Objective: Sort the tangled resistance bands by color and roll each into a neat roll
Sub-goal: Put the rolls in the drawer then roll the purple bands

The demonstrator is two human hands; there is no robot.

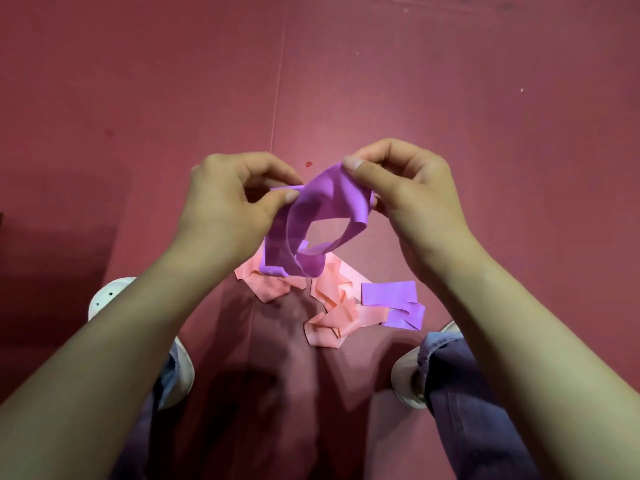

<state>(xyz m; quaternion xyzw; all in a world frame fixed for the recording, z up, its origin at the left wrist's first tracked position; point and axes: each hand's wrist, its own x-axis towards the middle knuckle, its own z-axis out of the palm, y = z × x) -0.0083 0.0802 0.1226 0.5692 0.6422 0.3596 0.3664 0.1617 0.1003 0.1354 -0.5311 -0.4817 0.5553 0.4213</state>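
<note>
A purple resistance band (313, 216) hangs in a twisted loop above the floor. My left hand (228, 206) pinches its left edge between thumb and fingers. My right hand (405, 188) pinches its top right part. Below them on the floor lies a crumpled pink band (332, 306), spread from under the purple loop toward my feet. A second purple band (391, 296) lies folded flat at the pink band's right side, partly over it.
The floor is a dark red mat (450, 98) with a seam running up from the bands. My two white shoes (104, 296) (405, 379) and trouser legs stand left and right of the pile.
</note>
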